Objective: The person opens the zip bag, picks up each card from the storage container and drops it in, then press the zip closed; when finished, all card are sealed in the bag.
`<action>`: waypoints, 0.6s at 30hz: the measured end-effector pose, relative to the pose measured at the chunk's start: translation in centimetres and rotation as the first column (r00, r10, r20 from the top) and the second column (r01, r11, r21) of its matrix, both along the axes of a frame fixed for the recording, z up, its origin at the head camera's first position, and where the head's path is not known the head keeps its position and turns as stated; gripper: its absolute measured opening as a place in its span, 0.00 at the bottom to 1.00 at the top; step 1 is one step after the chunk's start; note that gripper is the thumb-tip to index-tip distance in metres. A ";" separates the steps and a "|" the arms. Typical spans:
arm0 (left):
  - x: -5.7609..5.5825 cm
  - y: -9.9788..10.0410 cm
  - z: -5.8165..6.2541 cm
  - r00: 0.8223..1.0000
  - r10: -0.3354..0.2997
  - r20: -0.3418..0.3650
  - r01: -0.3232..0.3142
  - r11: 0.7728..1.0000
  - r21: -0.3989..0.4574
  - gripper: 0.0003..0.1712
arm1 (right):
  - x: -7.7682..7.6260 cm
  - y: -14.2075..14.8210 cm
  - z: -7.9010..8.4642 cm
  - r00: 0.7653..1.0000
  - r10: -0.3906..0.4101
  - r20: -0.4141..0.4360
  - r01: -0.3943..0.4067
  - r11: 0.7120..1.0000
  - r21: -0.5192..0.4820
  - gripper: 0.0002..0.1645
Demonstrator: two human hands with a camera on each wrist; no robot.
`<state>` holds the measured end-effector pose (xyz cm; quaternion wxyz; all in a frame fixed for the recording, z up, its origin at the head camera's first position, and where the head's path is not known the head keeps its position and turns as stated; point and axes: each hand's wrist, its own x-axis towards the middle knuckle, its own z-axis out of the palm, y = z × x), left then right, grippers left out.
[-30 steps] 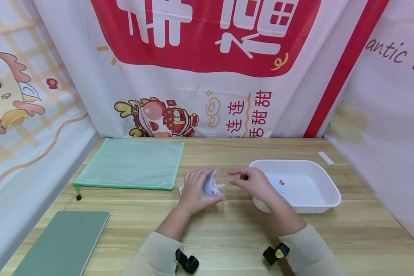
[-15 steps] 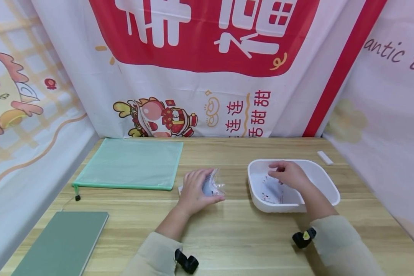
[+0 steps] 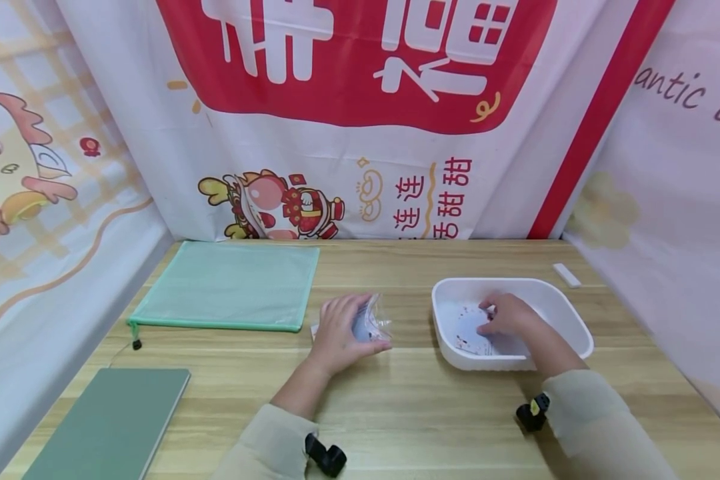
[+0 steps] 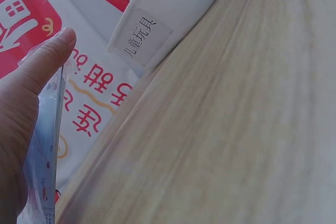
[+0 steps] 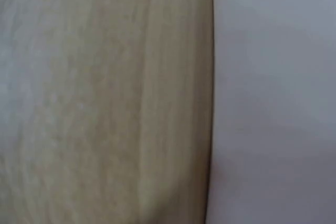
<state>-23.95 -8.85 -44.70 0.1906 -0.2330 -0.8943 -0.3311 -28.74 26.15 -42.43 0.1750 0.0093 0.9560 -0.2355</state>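
In the head view my left hand [image 3: 339, 333] grips a clear plastic packet [image 3: 369, 323] holding thin, pale blue printed cards, standing on edge over the table. The left wrist view shows the thumb along the side of that packet [image 4: 47, 145]. My right hand [image 3: 512, 317] is down inside the white basin [image 3: 552, 313]. Its thumb and bent fingers are at the right part of a pale blue printed card [image 3: 471, 333] lying on the basin floor; I cannot tell whether they pinch it. The right wrist view shows neither this hand nor the card.
A green mesh zip pouch [image 3: 228, 287] lies at the back left, and a grey-green notebook [image 3: 108, 420] at the front left. Behind the basin is a small white bar [image 3: 567, 275]. Printed cloths hang along the back and sides of the wooden table [image 3: 408, 407].
My right hand has moved right from beside the packet, over the basin's rim, then down to the card inside. The left hand stays in place with the packet.
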 end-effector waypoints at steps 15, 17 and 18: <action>0.1 0.1 0.2 1.000 -0.003 0.013 0.003 1.000 0.020 0.53 | 1.3 0.6 2.4 0.990 -0.124 -0.063 0.108 0.970 -0.217 0.21; 0.1 0.1 0.2 1.000 -0.001 0.004 0.001 1.000 0.019 0.53 | 1.7 0.7 3.0 0.986 -0.145 -0.081 0.118 0.956 -0.268 0.21; 0.2 0.1 0.2 1.000 0.000 0.000 0.000 1.000 0.019 0.53 | 1.9 0.7 3.3 0.983 -0.161 -0.086 0.129 0.947 -0.293 0.22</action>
